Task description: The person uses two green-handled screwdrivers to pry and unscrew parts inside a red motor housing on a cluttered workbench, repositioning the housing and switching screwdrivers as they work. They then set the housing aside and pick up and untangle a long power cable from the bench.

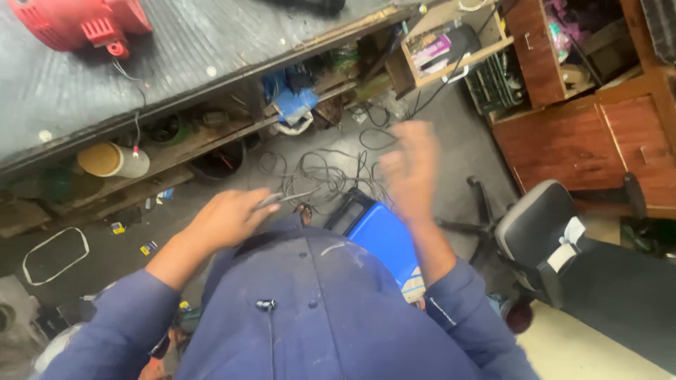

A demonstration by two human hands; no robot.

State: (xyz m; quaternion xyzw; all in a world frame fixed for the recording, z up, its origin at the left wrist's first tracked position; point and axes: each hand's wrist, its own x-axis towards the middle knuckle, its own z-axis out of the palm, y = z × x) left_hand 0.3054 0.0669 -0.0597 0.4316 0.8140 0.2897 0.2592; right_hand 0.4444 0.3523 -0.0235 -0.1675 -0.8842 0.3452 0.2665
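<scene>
The left hand (224, 219) is closed around a slim grey metal tool (285, 199) — pliers or tweezers by the look, though the frame is too soft to settle which. The fingers wrap the handle end, and the thin tip sticks out past the thumb. The tool sits just left of the blue plastic stool (384, 239) and above the dark blue shirt (317, 309), over the floor below the workbench (176, 63).

By its look the tool is light, stiff and hard, smooth enough to slip if pinched loosely. I judge the handle end, where the hand already has it, the sound place to hold, leaving the narrow tip free.

Its long axis runs nearly level in the picture, rising slightly — the tip points rightward, toward the stool and the tangle of grey cables (331, 172) beyond it.

The right hand (410, 169), above the stool, is blurred; the fingers seem loosely curled, and I cannot tell whether they hold anything.
</scene>
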